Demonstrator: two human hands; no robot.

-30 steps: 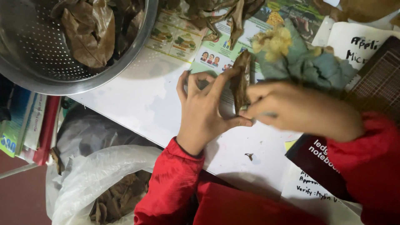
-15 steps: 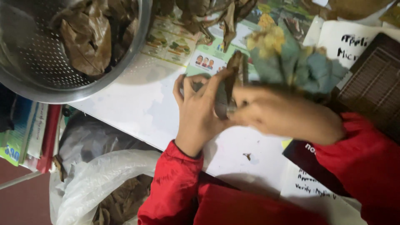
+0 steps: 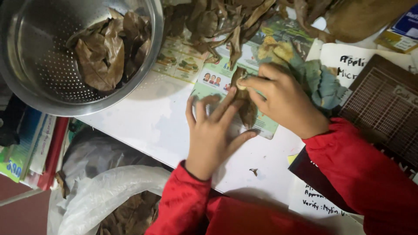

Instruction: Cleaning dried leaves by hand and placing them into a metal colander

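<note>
My left hand (image 3: pixel 212 132) lies flat with fingers spread, pressing a dry brown leaf (image 3: pixel 246 109) against a printed leaflet (image 3: pixel 217 80) on the white table (image 3: pixel 143 126). My right hand (image 3: pixel 283 98) pinches the top of the same leaf between thumb and fingertips. Behind that hand lies a bunch of grey-green and yellow leaves (image 3: pixel 320 80). Both arms wear red sleeves.
A perforated steel colander (image 3: pixel 26 82) with several dry brown leaves (image 3: pixel 104 48) stands at the upper left. More dry leaves (image 3: pixel 217 21) are heaped at the table's far side. A dark notebook (image 3: pixel 383 104) and papers lie right. A plastic bag (image 3: pixel 104 196) of leaves sits below the table edge.
My right hand has moved up to the top of the leaf. My left hand has flattened and spread over the leaf's lower part. The view has shifted slightly.
</note>
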